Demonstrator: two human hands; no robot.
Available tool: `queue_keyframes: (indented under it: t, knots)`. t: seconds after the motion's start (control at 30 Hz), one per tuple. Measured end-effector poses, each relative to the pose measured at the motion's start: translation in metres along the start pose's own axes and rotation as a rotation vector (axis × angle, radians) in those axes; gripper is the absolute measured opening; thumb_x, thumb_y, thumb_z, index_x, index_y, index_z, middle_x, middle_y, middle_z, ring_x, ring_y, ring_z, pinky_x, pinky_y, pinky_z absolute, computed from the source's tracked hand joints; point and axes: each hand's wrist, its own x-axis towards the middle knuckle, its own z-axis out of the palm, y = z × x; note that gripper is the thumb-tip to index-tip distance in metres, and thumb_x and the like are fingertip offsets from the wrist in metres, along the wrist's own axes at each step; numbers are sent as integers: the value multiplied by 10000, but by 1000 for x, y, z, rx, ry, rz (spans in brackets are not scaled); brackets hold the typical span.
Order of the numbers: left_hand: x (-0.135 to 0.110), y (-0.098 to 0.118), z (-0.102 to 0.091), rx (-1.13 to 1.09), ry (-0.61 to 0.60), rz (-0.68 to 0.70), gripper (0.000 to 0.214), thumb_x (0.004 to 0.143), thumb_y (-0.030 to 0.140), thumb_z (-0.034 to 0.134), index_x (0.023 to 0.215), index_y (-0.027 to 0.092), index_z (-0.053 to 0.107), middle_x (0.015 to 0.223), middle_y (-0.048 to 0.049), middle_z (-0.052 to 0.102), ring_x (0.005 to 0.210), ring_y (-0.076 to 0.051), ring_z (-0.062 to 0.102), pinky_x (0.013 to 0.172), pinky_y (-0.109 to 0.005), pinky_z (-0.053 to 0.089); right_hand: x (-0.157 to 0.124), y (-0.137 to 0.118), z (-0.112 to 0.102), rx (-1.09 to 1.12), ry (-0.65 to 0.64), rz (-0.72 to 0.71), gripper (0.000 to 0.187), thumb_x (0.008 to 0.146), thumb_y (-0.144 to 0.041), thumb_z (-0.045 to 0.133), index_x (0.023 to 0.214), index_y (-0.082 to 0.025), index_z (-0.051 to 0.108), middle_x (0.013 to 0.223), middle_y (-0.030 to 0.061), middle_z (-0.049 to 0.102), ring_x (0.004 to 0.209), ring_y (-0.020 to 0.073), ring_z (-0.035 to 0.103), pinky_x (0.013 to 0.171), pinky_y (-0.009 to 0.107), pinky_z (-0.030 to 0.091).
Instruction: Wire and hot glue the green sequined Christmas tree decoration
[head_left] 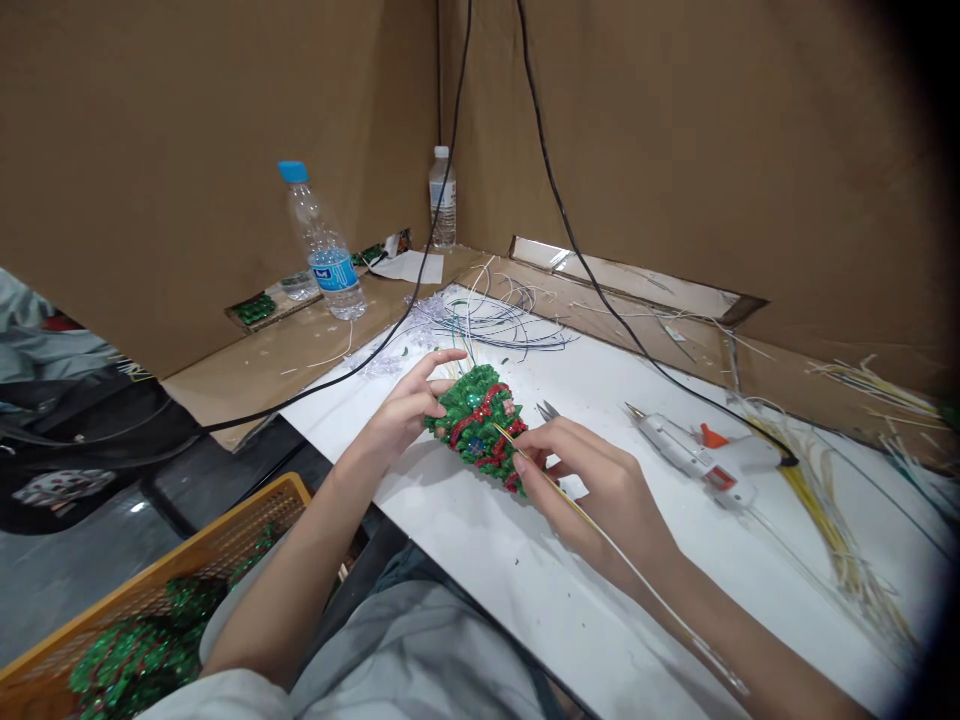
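A small green sequined ornament [477, 422] with red trim and coloured beads is held just above the white table [540, 590]. My left hand [409, 400] wraps round its left side, fingers curled over the top. My right hand [592, 480] pinches a thin yellow-white wire [600, 530] whose tip meets the ornament's right side; the wire trails back over my wrist. Small scissors [548, 409] lie just behind my right hand.
A white glue gun [701, 455] with a black cord lies to the right. Bundles of yellow wires [840, 530] and blue-white wires [495, 325] lie about. Two water bottles [324, 250] stand at the back. An orange basket [150, 610] of green pieces sits lower left. Cardboard walls enclose the table.
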Motion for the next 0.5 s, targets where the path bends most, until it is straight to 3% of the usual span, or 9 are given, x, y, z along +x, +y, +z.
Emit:
queue_keyframes:
  t: [0.23,0.4,0.5]
  knots:
    - [3,0,-3,-25,-57,-45,670,602,116,572,1263,187,497,934,-57,753,760,-222,698,655,-295,497,2,-1,0,5,-9,6,121,939,-158,506,964,-199,617,839,18,613,685,108,571,599,234,507]
    - [4,-2,-5,-7,-65,-60,691,595,114,566,1278,188,493,932,-65,742,712,-213,689,592,-272,467,3,-1,1,-4,-12,7,139,949,-158,486,967,-201,618,846,28,627,694,117,579,592,236,496]
    - [6,-3,-6,-22,-74,-46,693,584,105,567,1268,183,488,926,-68,750,727,-224,699,633,-302,501,4,0,-1,-14,-30,31,109,916,-183,542,984,-200,627,850,22,631,696,117,584,591,236,496]
